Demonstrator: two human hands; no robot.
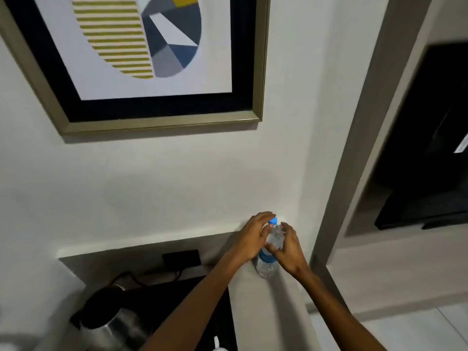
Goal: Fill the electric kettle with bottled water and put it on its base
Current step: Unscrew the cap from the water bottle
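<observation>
Left grip (255, 236): my fingers curl over the blue cap (273, 220).
Right grip (287, 247): wrapped round the water bottle (266, 264), upright on the desk (268, 312).
Kettle (111, 323): lower left, well apart.

Counted: one of nearly everything, two hands.

Two bare hands, the left hand (254, 236) and the right hand (288, 249); one clear plastic water bottle with a blue label (266, 264) carrying one blue screw cap (273, 220); one steel electric kettle with a black lid and handle (111, 323) at the near left; one black wall socket plate (181, 258) with one black cord (131, 276) by it; one gold-framed abstract picture (141, 62) on the far wall; one black flat screen (430, 153) at the right.
</observation>
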